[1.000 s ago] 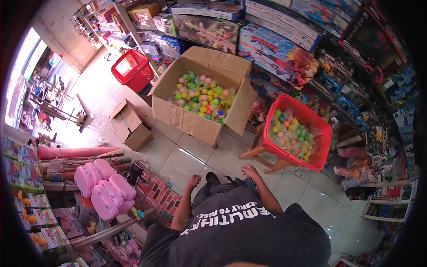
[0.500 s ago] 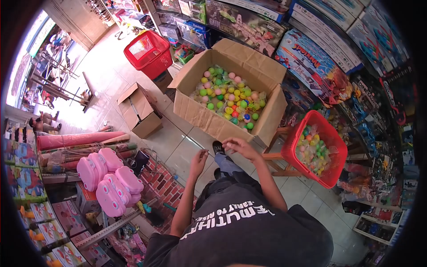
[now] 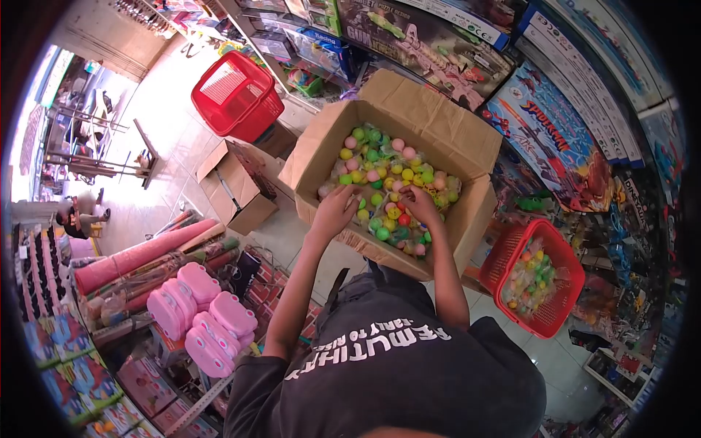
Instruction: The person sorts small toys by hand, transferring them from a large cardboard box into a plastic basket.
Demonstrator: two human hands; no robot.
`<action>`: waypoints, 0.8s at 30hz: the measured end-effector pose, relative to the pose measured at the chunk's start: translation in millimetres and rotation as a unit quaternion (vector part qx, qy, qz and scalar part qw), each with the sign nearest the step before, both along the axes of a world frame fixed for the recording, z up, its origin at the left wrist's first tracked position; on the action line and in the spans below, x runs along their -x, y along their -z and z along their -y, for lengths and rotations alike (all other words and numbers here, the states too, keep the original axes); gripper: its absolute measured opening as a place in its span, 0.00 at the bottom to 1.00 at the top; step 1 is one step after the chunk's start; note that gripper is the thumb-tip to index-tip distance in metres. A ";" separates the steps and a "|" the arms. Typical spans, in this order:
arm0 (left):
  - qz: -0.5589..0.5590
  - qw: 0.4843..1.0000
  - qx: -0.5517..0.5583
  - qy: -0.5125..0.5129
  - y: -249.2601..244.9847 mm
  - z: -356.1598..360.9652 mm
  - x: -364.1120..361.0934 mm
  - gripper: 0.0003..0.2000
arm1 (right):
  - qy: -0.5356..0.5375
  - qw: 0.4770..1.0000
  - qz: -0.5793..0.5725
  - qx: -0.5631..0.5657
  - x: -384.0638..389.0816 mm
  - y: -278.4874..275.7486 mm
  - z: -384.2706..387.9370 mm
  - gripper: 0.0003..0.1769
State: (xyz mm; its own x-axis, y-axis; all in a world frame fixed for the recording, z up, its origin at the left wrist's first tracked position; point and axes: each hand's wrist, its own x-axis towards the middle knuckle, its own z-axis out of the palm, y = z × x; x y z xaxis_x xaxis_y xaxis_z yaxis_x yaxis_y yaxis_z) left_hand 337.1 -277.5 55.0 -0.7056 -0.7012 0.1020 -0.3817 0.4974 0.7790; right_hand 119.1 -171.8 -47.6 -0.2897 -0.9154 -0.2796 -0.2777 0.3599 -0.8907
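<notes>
A large open cardboard box (image 3: 310,157) holds many small balls (image 3: 372,155) in yellow, green, pink and other colours, with clear plastic wrapping among them. My left hand (image 3: 336,210) reaches over the near left side of the box, its fingers apart and bent down onto the balls. Opposite it, my right hand (image 3: 422,205) is over the near right part of the pile, fingers loosely curved and touching the balls. Both sets of fingertips are partly hidden among balls and plastic. No ball is visibly lifted.
At the right stands a red basket (image 3: 499,263) of bagged balls; another red basket (image 3: 219,117) is at the far left. A smaller carton (image 3: 237,186) sits on the floor. Pink cases (image 3: 212,343) and rolled sheets (image 3: 146,255) lie left. Boxed toys (image 3: 548,139) line the shelves.
Both hands have moved forward from in front of my body into the box, onto the balls. The view has shifted, and the box appears closer to me.
</notes>
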 end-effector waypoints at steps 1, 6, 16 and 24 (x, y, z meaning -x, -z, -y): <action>0.051 0.998 -0.015 0.025 12.9 10.6 6.0 0.11 | -0.006 0.999 -0.041 -0.002 2.5 8.9 7.9 0.16; 0.160 0.980 -0.097 0.068 67.6 52.3 29.8 0.14 | -0.121 0.977 -0.144 -0.100 -10.5 17.2 49.5 0.21; 0.197 0.974 -0.088 0.062 98.8 64.9 37.0 0.13 | -0.130 0.900 -0.394 -0.134 -37.5 59.4 40.8 0.16; 0.128 0.984 -0.112 0.044 98.0 66.1 40.6 0.12 | -0.115 0.937 -0.327 -0.029 -31.8 56.3 38.1 0.11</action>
